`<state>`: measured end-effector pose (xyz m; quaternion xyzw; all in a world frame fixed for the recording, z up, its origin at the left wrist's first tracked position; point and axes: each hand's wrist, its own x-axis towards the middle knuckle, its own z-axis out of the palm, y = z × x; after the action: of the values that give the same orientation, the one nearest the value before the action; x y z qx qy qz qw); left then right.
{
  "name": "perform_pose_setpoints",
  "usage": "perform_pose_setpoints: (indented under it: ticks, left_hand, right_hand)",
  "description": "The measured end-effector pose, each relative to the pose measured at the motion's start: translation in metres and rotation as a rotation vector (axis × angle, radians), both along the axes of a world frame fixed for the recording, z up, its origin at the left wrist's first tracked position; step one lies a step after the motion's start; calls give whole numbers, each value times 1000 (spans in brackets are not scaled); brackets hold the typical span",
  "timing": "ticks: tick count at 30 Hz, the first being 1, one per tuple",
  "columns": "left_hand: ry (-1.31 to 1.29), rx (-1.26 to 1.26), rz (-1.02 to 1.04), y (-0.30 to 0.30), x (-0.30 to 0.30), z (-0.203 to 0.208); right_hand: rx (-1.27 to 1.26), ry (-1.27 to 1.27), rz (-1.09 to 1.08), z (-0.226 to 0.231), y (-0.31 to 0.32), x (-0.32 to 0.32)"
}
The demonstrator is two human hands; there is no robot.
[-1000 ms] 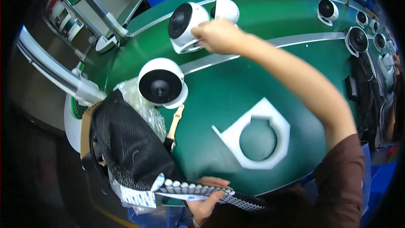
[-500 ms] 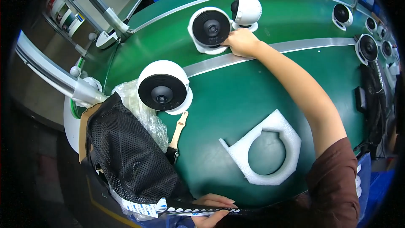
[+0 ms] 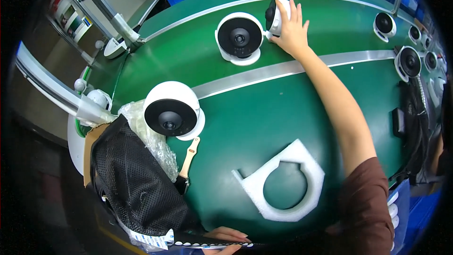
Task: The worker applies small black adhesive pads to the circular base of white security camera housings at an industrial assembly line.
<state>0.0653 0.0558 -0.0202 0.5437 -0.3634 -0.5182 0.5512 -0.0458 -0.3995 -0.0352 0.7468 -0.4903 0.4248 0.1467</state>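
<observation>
1. Upper centre: a white round camera point(image 3: 283, 5) with a dark face; the right hand point(image 3: 293, 33) has its fingers spread over it, though I cannot tell whether they grip.
2. Just left of it stands a second white camera point(image 3: 226, 49).
3. Lower centre: the left hand point(image 3: 222, 232) pinches a white-dotted strip point(image 3: 193, 244) beside black mesh point(image 3: 141, 179).
4. Lower right of centre: white foam point(image 3: 297, 152) lies on the green bench point(image 3: 264, 113).
</observation>
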Motion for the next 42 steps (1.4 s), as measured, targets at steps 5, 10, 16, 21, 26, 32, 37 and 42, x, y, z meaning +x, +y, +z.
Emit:
perform_pose_setpoints:
  ticks: [5,10,16,21,26,32,37,42]
  left_hand:
    - [50,-71,55,3,-2,-6]
    - [-231,15,-116,7,13,-11]
    - [102,-144,102,-8,-9,-20]
    - [216,-364,-59,-29,-30,0]
    - [348,-305,-68,-30,-46,7]
    - [166,-270,-75,-16,-45,3]
    - [-100,-401,234,-18,-49,3]
    - [73,-360,256,-3,-40,-11]
  right_hand:
    - [-7,-58,81,11,-12,-21]
    - [210,-347,45,43,24,-67]
    - [913,-469,679,119,140,-122]
    - [1320,117,722,140,217,-87]
    - [1331,611,546,129,244,-48]
    - [1362,507,713,98,225,-39]
    - [514,114,718,86,255,-62]
    - [467,-202,831,75,368,-97]
